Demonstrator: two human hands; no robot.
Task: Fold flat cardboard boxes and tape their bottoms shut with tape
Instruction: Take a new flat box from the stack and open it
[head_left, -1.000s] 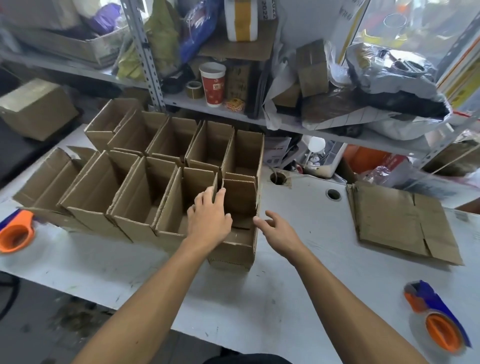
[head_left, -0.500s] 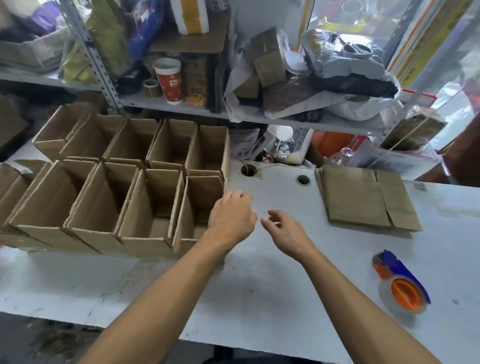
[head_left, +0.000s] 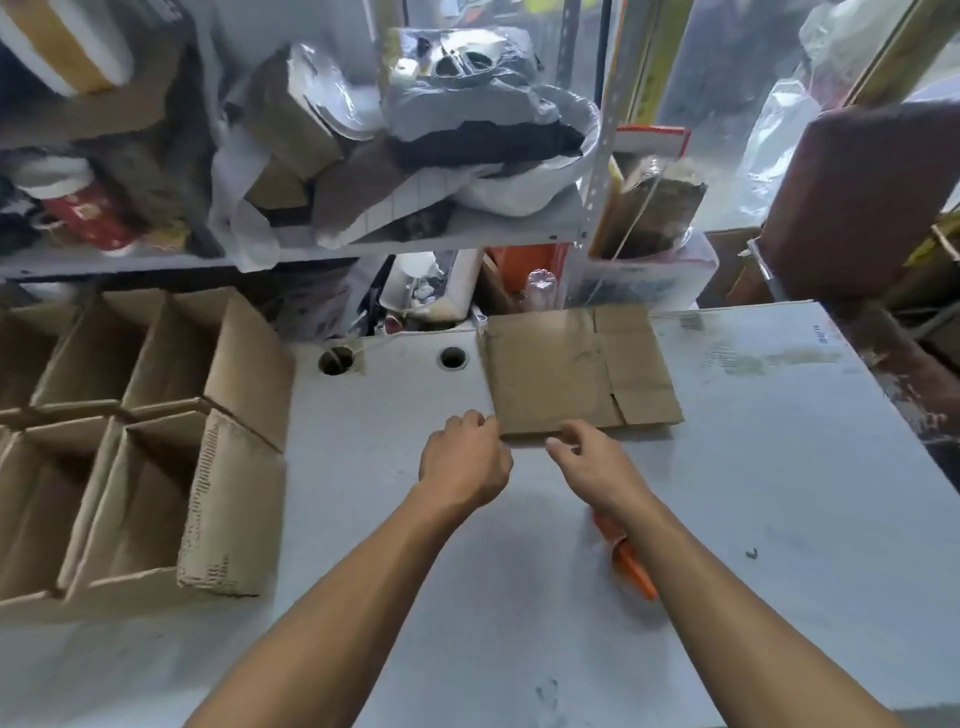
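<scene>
Grip-wise we've got nothing in hand yet: our left hand (head_left: 464, 462) has its fingers loosely curled with the knuckles right up against the near-left corner of the flat box (head_left: 579, 370), and our right hand (head_left: 597, 465) is relaxed too, fingertips at the near edge a bit further along, maybe just touching it, hard to say from this angle. The flat box lies on the surface (head_left: 779, 493) straight ahead of both hands, just past the fingertips, with its long side running left to right across us and the flap end pointing off to the right. So the part we care about is that near edge, and both hands are basically on it. The left is closest to the corner, the right closest to the middle of the edge. We'd guess the next bit is sliding fingers under that edge and pulling the box toward us to pop it open. The folded boxes (head_left: 156, 467) stand in rows well off to the left, out of the way. The tape dispenser (head_left: 626, 558) is mostly hidden under our right forearm, only an orange bit showing, so it's near once the bottom flaps need sealing.
</scene>
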